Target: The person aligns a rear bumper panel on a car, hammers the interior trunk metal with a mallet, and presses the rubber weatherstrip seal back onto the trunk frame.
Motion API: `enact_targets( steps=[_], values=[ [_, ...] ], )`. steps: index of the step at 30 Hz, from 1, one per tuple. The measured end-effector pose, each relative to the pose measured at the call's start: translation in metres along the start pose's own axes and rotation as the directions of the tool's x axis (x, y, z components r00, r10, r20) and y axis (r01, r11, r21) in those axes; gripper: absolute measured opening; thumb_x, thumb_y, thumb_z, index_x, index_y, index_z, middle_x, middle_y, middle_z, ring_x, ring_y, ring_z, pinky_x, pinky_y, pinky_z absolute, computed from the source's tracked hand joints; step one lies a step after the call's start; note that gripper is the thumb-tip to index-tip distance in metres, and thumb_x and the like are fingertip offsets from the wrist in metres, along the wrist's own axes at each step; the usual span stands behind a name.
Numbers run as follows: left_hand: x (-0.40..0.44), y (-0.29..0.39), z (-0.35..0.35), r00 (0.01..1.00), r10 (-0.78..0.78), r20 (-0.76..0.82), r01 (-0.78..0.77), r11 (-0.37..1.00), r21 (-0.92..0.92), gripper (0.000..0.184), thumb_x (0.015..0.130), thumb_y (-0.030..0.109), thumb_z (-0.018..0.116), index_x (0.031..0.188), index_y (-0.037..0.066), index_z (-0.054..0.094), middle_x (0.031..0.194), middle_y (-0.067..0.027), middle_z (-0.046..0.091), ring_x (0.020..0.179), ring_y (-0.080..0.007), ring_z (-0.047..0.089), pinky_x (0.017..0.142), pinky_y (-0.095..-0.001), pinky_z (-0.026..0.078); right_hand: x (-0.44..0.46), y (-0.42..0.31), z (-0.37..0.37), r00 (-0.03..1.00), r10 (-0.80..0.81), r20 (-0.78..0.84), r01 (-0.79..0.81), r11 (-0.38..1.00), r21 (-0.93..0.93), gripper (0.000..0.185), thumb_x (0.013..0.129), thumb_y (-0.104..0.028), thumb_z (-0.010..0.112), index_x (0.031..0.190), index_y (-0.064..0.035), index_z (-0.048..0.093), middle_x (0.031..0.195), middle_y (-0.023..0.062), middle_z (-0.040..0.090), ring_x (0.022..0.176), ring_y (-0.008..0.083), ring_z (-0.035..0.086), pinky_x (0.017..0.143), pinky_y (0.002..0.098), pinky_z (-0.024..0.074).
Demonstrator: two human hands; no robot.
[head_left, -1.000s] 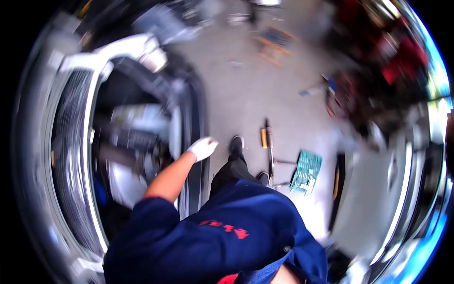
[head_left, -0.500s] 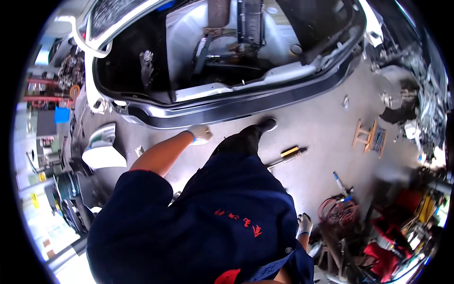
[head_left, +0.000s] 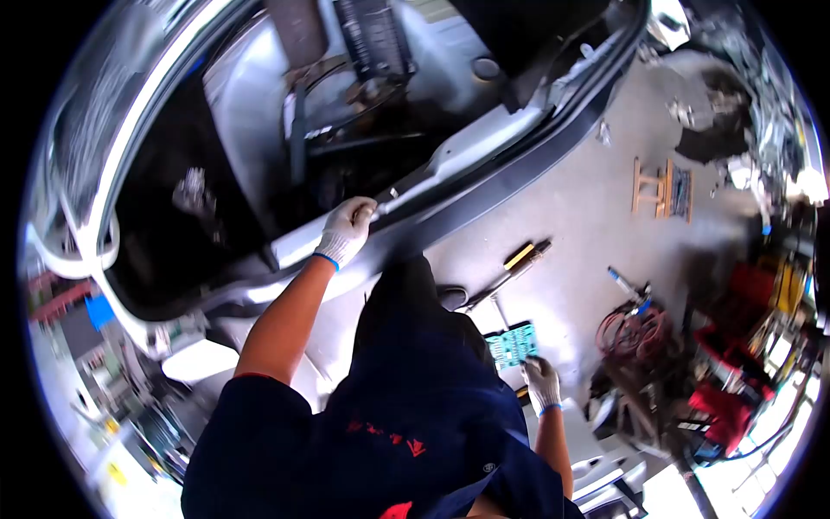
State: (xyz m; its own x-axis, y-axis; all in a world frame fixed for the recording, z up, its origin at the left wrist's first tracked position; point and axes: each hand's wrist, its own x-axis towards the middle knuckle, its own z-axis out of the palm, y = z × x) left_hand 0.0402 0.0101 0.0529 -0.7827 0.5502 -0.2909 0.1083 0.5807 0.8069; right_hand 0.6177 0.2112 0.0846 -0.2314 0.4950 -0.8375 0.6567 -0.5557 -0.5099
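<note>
In the head view my left hand (head_left: pixel 347 229), in a pale knit work glove, is at the metal sill (head_left: pixel 441 169) of a car's open rear end. Its fingers are curled closed, and whatever is in them is hidden. Down to the right, my right hand (head_left: pixel 542 383), gloved likewise, is beside my body with fingers bent together; something dark shows at the fingertips, too small to name. Just beyond it lies a teal tray of small tools (head_left: pixel 512 344). Below the sill runs a dark grey bumper (head_left: pixel 493 199).
A long tool with a yellow part (head_left: pixel 519 257) lies on the floor near my shoe (head_left: pixel 451 297). Farther right are a coiled red hose (head_left: pixel 635 333) and a wooden stool (head_left: pixel 664 190). A white panel (head_left: pixel 199 361) is at the left.
My view has turned and come closer to the car. My left hand has risen from in front of the bumper to the sill. My right hand has moved forward; the teal tray now shows.
</note>
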Motion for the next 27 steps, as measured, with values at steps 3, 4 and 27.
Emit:
enact_targets(
  steps=[3, 4, 27],
  values=[
    [0.119, -0.04, 0.015, 0.995, 0.058, -0.083, -0.054, 0.997, 0.056, 0.021, 0.102, 0.02, 0.068, 0.114, 0.007, 0.078, 0.105, -0.0109, 0.08, 0.096, -0.0217, 0.075, 0.09, -0.0346, 0.058, -0.03, 0.031, 0.031, 0.971, 0.205, -0.123, -0.199, 0.978, 0.057, 0.029, 0.1, -0.011, 0.069, 0.127, 0.0026, 0.07, 0.102, 0.0085, 0.076, 0.087, 0.0131, 0.069, 0.078, 0.028, 0.0553],
    [0.156, -0.052, 0.019, 0.997, 0.016, -0.07, -0.01, 0.996, 0.094, 0.021, 0.102, 0.022, 0.068, 0.114, 0.007, 0.078, 0.106, -0.0118, 0.08, 0.098, -0.0229, 0.076, 0.091, -0.0357, 0.059, -0.039, 0.038, 0.04, 0.955, 0.257, -0.147, -0.247, 0.966, 0.081, 0.029, 0.101, -0.012, 0.069, 0.126, 0.0019, 0.071, 0.102, 0.0083, 0.076, 0.087, 0.0135, 0.069, 0.078, 0.0286, 0.0555],
    [0.498, -0.364, 0.152, 0.919, -0.277, 0.281, -0.193, 0.307, 0.932, 0.063, 0.113, 0.053, 0.039, 0.151, 0.008, 0.063, 0.158, -0.0206, 0.058, 0.143, -0.0363, 0.058, 0.124, -0.0466, 0.042, -0.123, 0.05, 0.08, 0.629, 0.75, -0.204, -0.645, 0.65, 0.402, 0.025, 0.103, -0.006, 0.062, 0.124, 0.0048, 0.07, 0.103, 0.018, 0.079, 0.082, 0.0263, 0.077, 0.068, 0.0373, 0.0626]
  ],
)
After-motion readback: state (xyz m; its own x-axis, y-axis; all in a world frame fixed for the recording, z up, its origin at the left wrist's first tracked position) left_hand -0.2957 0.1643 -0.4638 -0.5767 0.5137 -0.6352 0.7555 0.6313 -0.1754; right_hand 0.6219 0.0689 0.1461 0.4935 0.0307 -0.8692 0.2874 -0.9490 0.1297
